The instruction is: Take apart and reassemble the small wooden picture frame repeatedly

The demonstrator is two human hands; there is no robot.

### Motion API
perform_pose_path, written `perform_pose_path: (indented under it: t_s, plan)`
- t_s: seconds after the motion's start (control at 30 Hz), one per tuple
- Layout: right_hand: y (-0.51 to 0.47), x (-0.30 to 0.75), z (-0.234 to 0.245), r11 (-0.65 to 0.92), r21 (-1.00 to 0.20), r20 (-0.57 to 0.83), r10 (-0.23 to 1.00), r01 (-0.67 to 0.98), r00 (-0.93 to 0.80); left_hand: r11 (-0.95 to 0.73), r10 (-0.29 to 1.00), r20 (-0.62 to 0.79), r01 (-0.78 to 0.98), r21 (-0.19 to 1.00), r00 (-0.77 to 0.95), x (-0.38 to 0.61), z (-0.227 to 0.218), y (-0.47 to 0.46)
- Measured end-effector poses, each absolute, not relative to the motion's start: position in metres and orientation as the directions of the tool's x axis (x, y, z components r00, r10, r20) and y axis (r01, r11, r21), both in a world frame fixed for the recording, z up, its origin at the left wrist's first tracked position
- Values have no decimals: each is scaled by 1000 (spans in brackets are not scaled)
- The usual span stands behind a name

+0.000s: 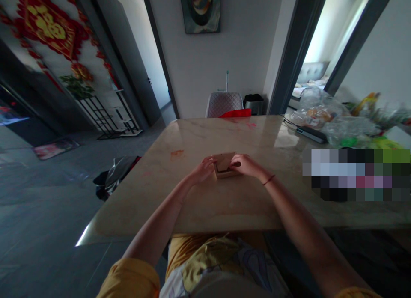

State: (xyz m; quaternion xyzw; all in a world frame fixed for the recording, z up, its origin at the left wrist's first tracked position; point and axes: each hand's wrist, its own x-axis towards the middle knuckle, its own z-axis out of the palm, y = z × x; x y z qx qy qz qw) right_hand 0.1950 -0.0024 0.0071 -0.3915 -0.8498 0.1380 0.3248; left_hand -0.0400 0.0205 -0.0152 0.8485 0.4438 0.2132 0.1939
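On the table in front of me sits a small tan box (226,175), its raised lid or back panel (225,160) tilted away from me. My left hand (203,169) is closed on the box's left edge, fingers at the upper left corner. At the right side, my right hand (248,166) has its fingers bent into the box opening. A small dark spot shows by those fingertips; whether it is an object or shadow I cannot tell. The inside of the box is mostly hidden by shade and by the fingers.
The marble-patterned table (154,204) carries a dark flat device (311,134) with a cable, plastic bags (321,109) and a blurred-out patch at right. A quilted chair (224,104) and a bin (254,104) stand beyond the far edge. A bag-like bundle (117,176) is left of the table.
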Motion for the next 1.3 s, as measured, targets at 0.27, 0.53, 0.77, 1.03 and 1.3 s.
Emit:
perform_pose_path:
  t_s: [0.27, 0.53, 0.77, 1.03, 1.3]
  plan:
    - [4, 195, -5, 520, -682, 412, 854, 515, -317, -477, 868, 128, 733, 484, 480, -34, -5, 5]
    - [16, 202, -6, 425, -821, 367, 904, 381, -217, -495, 864, 97, 800, 340, 494, -27, 7, -6]
    - [24, 215, -4, 102, -986, 102, 995, -130, 9, -522, 853, 148, 810, 267, 500, -19, 11, -13]
    - [41, 226, -21, 167, -985, 166, 986, 47, -9, -563, 824, 188, 809, 168, 535, -17, 13, -16]
    - [28, 203, -19, 313, -903, 292, 950, 293, -114, -551, 833, 177, 817, 169, 525, -20, 10, -13]
